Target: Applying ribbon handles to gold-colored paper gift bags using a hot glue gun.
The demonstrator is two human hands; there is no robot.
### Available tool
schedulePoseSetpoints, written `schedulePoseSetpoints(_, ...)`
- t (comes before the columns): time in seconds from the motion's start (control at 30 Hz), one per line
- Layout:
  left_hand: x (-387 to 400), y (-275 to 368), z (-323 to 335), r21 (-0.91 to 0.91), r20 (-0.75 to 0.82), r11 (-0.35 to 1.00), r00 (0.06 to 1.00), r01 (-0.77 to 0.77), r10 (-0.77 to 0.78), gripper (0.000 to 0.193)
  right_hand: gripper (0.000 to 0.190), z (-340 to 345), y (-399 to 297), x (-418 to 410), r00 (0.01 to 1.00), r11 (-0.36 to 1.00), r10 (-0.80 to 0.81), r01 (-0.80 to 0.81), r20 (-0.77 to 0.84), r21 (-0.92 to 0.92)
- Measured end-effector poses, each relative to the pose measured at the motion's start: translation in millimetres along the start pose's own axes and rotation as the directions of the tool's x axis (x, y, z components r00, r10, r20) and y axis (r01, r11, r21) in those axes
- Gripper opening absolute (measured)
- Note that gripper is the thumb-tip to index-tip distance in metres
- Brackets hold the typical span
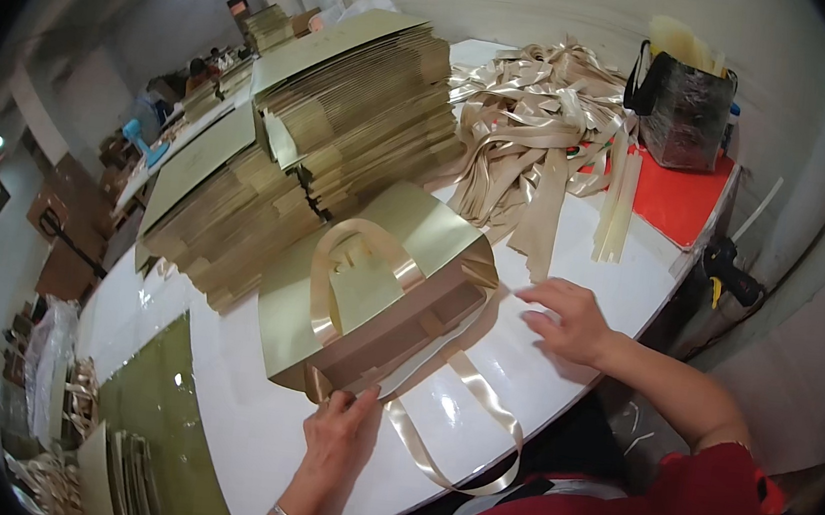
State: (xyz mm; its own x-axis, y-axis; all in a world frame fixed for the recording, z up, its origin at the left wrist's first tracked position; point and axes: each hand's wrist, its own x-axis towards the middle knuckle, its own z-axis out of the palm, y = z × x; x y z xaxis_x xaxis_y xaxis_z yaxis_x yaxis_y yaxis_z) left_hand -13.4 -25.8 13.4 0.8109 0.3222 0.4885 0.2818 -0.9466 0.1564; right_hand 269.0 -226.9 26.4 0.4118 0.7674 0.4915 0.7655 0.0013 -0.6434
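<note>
A pale gold-green gift bag (379, 292) lies on the white tabletop (441, 411), its mouth towards me and its pinkish inside showing. One satin ribbon handle (324, 271) arches over the bag's outer face. The other ribbon handle (499, 402) loops down across the table and over its front edge. My left hand (341, 431) pinches the near left corner of the bag's mouth between thumb and fingers. To the right of the bag, my right hand (564, 319) is held apart from it with fingers spread and nothing in them, close to the tip of a loose ribbon.
Tall stacks of flat gold-green bags (368, 109) stand behind the bag. Beyond lies a heap of satin ribbons (539, 127). Pale strips (618, 204), a red sheet (682, 199) and a dark bag (688, 113) are at right; a glue gun (735, 272) hangs by the table edge.
</note>
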Motion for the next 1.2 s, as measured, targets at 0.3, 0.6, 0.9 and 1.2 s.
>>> schedulePoseSetpoints(0.3, 0, -3, 10, 0.028, -0.004, 0.999, 1.000, -0.019, 0.019, 0.032, 0.041, 39, -29, -45, 0.878, 0.935, -0.274, 0.338, 0.393, -0.103)
schedulePoseSetpoints(0.6, 7, 4, 8, 0.030, -0.020, 0.999, 1.000, 0.013, -0.012, 0.033, 0.041, 46, -24, -47, 0.868, 0.923, -0.298, 0.369, 0.397, -0.114)
schedulePoseSetpoints(0.9, 2, 9, 9, 0.042, -0.022, 0.999, 1.000, -0.017, 0.018, 0.031, 0.037, 35, -46, -24, 0.935, 0.977, -0.106, 0.161, 0.338, -0.140)
schedulePoseSetpoints(1.2, 63, 40, 40, -0.161, 0.206, 0.963, 0.961, 0.218, -0.183, 0.028, 0.037, 57, -28, -11, 0.936, 0.875, -0.053, 0.211, 0.348, -0.435)
